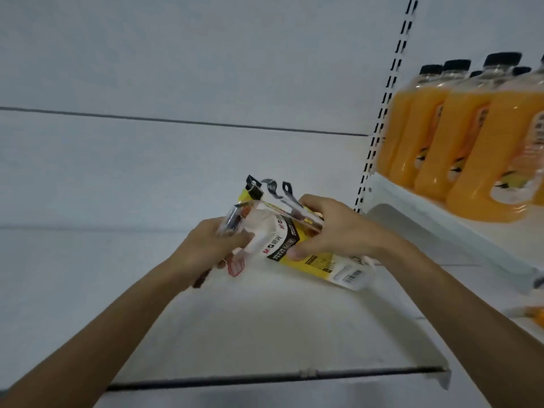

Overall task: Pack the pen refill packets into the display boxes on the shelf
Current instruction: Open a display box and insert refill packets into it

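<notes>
A yellow, white and black display box lies tilted on the white shelf, its open end toward the back left. Several clear pen refill packets with black hang tabs stick out of that end. My right hand grips the box across its top, thumb on the near side. My left hand holds a bundle of refill packets at the box's left end; a red-tabbed packet hangs below it.
Orange juice bottles with black caps fill the neighbouring shelf at the right, beyond a slotted upright. The white back wall stands behind the box. The shelf's front edge runs below my forearms.
</notes>
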`<state>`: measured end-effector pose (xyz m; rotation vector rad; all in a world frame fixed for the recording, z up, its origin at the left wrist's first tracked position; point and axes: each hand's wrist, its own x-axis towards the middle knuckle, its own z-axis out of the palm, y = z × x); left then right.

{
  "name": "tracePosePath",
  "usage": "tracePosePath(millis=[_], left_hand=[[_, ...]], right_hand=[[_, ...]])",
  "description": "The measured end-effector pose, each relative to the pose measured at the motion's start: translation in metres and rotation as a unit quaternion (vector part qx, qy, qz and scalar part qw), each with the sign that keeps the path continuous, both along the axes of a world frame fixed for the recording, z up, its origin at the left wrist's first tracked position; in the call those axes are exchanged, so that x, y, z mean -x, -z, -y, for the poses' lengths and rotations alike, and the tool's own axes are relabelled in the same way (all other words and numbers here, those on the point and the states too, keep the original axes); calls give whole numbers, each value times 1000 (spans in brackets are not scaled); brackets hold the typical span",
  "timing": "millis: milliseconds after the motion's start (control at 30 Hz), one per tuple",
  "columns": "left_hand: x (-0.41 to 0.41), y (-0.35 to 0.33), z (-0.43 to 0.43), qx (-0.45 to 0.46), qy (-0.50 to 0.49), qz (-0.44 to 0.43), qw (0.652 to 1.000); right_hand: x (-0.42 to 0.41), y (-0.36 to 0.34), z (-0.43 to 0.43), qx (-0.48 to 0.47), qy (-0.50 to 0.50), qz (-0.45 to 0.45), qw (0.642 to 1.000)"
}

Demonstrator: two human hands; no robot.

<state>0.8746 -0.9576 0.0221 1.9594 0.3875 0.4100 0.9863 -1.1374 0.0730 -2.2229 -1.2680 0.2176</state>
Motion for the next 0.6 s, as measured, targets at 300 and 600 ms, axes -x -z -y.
tracePosePath(millis=[300, 600], left_hand=[[19, -59, 3, 19, -29, 179, 983], [0, -66, 16, -32, -2, 198, 980]], right_hand=[[17, -11, -14, -205, -29, -283, 937], [11, -3, 2, -219, -5, -290, 932]])
